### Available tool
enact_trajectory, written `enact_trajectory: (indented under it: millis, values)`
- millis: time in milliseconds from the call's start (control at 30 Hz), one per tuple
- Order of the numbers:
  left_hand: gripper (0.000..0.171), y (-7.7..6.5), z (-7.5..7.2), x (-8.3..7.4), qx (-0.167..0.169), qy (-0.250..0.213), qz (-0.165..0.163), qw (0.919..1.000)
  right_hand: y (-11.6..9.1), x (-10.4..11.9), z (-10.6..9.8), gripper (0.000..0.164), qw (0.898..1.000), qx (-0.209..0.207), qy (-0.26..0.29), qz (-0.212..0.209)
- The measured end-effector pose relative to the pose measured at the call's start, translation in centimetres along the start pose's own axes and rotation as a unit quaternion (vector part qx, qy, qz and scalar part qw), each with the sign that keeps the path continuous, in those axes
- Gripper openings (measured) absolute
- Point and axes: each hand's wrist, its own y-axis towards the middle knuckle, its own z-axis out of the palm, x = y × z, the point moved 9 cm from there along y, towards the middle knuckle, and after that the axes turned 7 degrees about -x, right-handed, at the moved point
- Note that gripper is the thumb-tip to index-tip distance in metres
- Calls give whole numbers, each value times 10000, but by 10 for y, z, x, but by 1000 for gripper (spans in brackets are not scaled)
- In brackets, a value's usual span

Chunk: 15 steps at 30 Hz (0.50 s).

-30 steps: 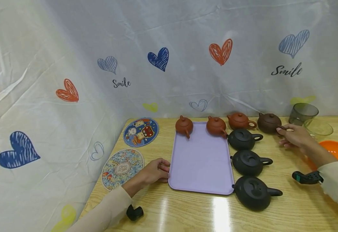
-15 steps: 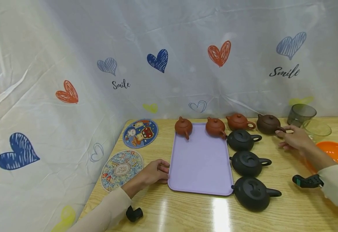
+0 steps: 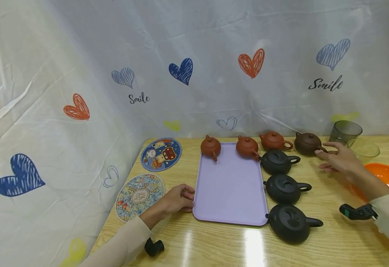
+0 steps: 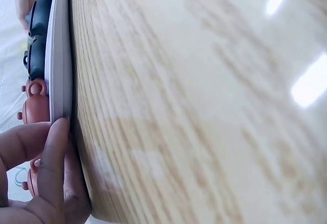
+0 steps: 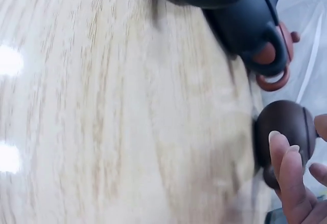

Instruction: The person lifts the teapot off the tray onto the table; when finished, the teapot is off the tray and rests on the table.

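Observation:
My left hand (image 3: 177, 198) touches the left edge of a lilac tray (image 3: 229, 189) with relaxed, bent fingers (image 4: 55, 160). My right hand (image 3: 343, 159) is at the handle of a dark brown teapot (image 3: 307, 144) at the back right. In the right wrist view its parted fingers (image 5: 292, 178) overlap the dark brown teapot (image 5: 286, 127). Two reddish-brown teapots, one at the left (image 3: 210, 146) and one at the right (image 3: 247, 147), sit at the tray's back corners. Another reddish-brown teapot (image 3: 274, 141) stands just left of the dark brown one.
Three black teapots, back (image 3: 276, 162), middle (image 3: 283, 189) and front (image 3: 289, 223), line the tray's right side. Two round patterned mats, blue (image 3: 161, 154) and floral (image 3: 140, 196), lie left. A grey glass (image 3: 346, 131), a yellowish glass dish (image 3: 365, 148) and an orange bowl (image 3: 386, 176) stand right.
My right hand's thumb and fingers have spread apart at the dark brown teapot's handle. The view has shifted slightly; the left hand and the teapots keep their places.

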Motion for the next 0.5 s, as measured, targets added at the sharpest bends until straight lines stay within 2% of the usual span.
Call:
enact_trajectory:
  millis: [67, 300, 400, 500]
  values:
    - [42, 0, 0, 0, -6, 0, -3, 10000, -2, 6, -2, 87, 9999, -73, -32, -105]
    - [42, 0, 1, 1, 12, -22, 3, 10000, -13, 38, -16, 76, 9933, -920, -84, -699]
    - [41, 1, 0, 2, -6, 11, 3, 10000, -17, 55, -12, 61, 9935, -801, 2, -806]
    - [42, 1, -1, 2, -26, 44, 12, 10000, -21, 75, 1, 53, 9951, -509, 56, -842]
